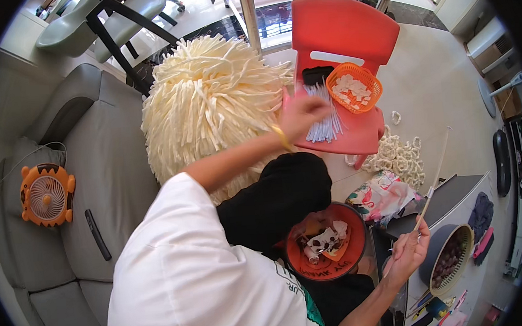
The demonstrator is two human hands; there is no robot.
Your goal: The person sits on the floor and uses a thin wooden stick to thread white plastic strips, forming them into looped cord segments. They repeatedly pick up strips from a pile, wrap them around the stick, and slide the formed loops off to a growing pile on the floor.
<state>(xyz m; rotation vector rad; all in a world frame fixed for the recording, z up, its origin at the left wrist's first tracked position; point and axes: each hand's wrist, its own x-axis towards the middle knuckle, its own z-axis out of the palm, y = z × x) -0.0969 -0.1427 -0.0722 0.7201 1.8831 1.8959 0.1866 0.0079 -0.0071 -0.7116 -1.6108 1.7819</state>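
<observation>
My right hand [408, 250] pinches a thin cream cord [440, 160] that sticks up past my fingers. A small white piece [430, 192] sits partway along it. My left hand [305, 113], blurred, is over the seat of a red plastic chair [350, 130], at the edge of a bundle of thin pale strips [325, 128]. Whether its fingers hold a strip cannot be made out. An orange plastic basket [377, 90] on the seat contains small whitish pieces [352, 89]. Beside it, a black object [317, 75] lies at the strips' upper end.
A large heap of cream cords [210, 102] stands left of the chair. Looped cords [400, 156] lie on the floor. A red bin [327, 272] with scraps is by my legs. To the right, a colander [427, 253] holds grapes. A grey sofa [100, 162] bears an orange fan [46, 196].
</observation>
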